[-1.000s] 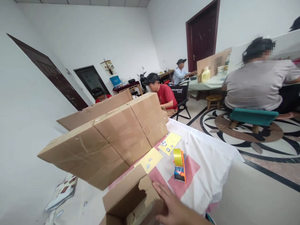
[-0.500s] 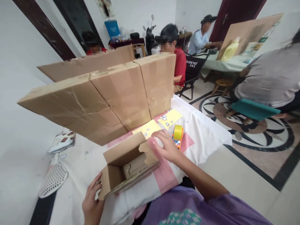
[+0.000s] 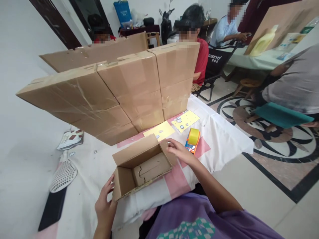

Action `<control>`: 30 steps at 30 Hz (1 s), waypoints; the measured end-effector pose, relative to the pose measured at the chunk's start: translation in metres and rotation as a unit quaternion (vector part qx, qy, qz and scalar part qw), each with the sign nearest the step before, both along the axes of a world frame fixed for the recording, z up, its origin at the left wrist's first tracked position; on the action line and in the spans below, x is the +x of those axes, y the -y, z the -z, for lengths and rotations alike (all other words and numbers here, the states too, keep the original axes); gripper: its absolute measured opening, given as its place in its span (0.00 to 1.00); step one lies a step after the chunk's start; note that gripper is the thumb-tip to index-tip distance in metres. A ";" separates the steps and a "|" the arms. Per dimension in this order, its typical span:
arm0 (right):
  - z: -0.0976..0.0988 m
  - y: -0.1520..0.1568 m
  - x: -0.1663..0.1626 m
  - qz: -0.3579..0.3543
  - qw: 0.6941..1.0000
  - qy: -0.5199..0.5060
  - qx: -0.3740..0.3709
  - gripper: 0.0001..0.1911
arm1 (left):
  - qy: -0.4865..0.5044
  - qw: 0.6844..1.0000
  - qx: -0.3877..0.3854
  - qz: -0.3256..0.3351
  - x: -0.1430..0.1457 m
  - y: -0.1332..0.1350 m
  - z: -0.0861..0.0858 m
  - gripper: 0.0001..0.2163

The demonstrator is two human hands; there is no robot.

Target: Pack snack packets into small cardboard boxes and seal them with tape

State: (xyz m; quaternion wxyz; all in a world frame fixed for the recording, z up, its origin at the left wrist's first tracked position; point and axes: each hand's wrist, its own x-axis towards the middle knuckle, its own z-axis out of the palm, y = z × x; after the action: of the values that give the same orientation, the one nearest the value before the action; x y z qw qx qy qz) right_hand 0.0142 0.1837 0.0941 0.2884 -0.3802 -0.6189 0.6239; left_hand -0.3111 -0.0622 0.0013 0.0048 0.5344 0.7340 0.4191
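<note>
A small open cardboard box [image 3: 149,179] stands on the cloth-covered table in front of me, with nothing but a cut line showing on its bottom. My left hand [image 3: 106,196] holds its left end, fingers lying along the outside of the flap. At the opposite end, my right hand [image 3: 179,151] has its fingers apart and bent, with the tips at the right flap [image 3: 168,152], which leans outward. A tape dispenser [image 3: 192,141] with a yellow roll lies just beyond my right hand. Two yellow patterned sheets [image 3: 185,121] lie behind the box.
A wall of taped cartons [image 3: 132,89] rises along the table's far side. To the left are a white perforated scoop-shaped piece [image 3: 64,176], a packet [image 3: 71,139] and a dark flat panel [image 3: 53,207]. Other people sit beyond the cartons and at a table on the right.
The notched right flap has swung outward from over the box opening, with my right hand at it. My left hand stays at the left end. The camera view has shifted slightly.
</note>
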 end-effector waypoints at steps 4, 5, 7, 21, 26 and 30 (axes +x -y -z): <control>0.048 0.008 0.003 0.042 0.975 -0.131 -0.174 0.23 | 0.116 0.991 0.070 -0.008 0.025 -0.010 0.009 0.16; 0.059 0.014 0.001 0.057 0.967 -0.142 -0.202 0.25 | 0.147 0.985 0.093 -0.012 0.034 -0.013 0.011 0.16; 0.078 0.027 -0.004 0.086 0.962 -0.149 -0.212 0.27 | 0.193 0.973 0.123 -0.035 0.053 -0.020 0.012 0.15; 0.109 0.043 -0.012 0.141 0.983 -0.105 -0.055 0.15 | 0.350 0.895 0.199 -0.192 -0.026 -0.062 0.008 0.20; 0.111 0.043 -0.009 0.138 0.988 -0.064 0.024 0.15 | 0.427 0.838 0.193 -0.280 -0.155 -0.121 -0.022 0.17; 0.116 0.045 -0.007 0.136 0.988 -0.028 0.070 0.17 | 0.457 0.816 0.162 -0.314 -0.227 -0.156 -0.041 0.15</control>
State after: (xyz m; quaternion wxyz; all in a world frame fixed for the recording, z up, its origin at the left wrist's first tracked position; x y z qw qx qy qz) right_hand 0.0070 0.1383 -0.0218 0.4136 -0.4223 -0.5953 0.5443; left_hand -0.5377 0.0936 0.0423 0.1215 0.0150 0.6964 0.7071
